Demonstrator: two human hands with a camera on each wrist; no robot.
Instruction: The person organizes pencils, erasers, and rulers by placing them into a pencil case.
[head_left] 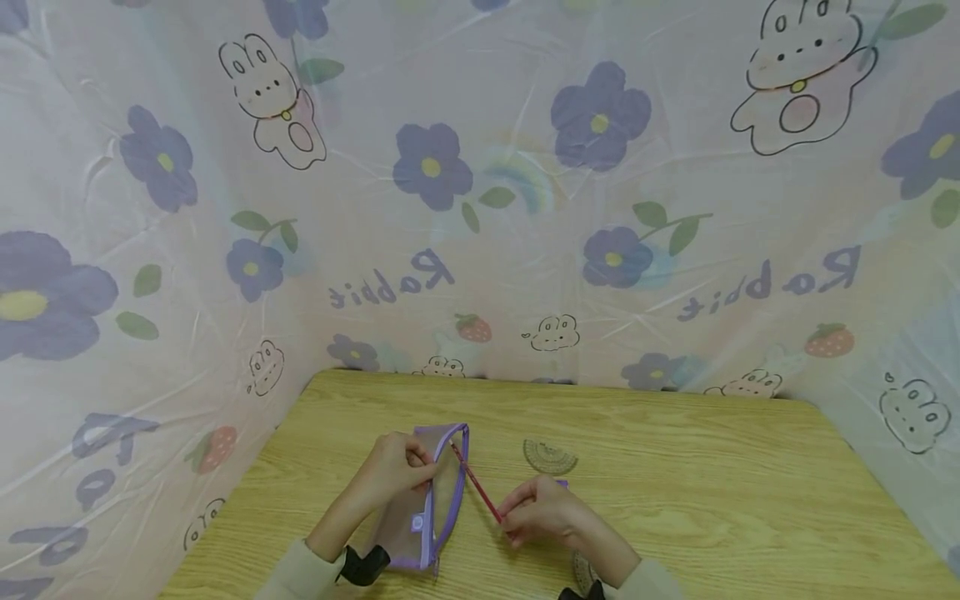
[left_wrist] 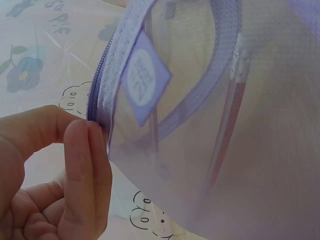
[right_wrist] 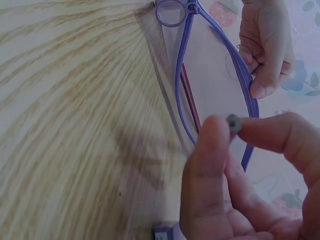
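Observation:
A see-through mesh pencil case (head_left: 397, 525) with purple zipper trim lies at the table's middle left, its zipper side gaping. My left hand (head_left: 397, 467) pinches the zipper edge (left_wrist: 100, 105) between thumb and fingers. My right hand (head_left: 540, 510) holds a red pencil (head_left: 482, 493) near one end by thumb and fingertips. Its other end reaches into the case's opening. The right wrist view shows the held pencil's flat end (right_wrist: 234, 123) between the fingertips. Through the mesh in the left wrist view, a red pencil (left_wrist: 227, 120) with a white-tipped top shows.
A clear protractor (head_left: 550, 456) lies behind my right hand. Another round-edged clear piece (head_left: 583, 571) is partly covered by my right wrist. A small purple item (right_wrist: 167, 231) lies beside the right hand. Patterned cloth (head_left: 510, 250) hangs around the wooden table (head_left: 675, 450).

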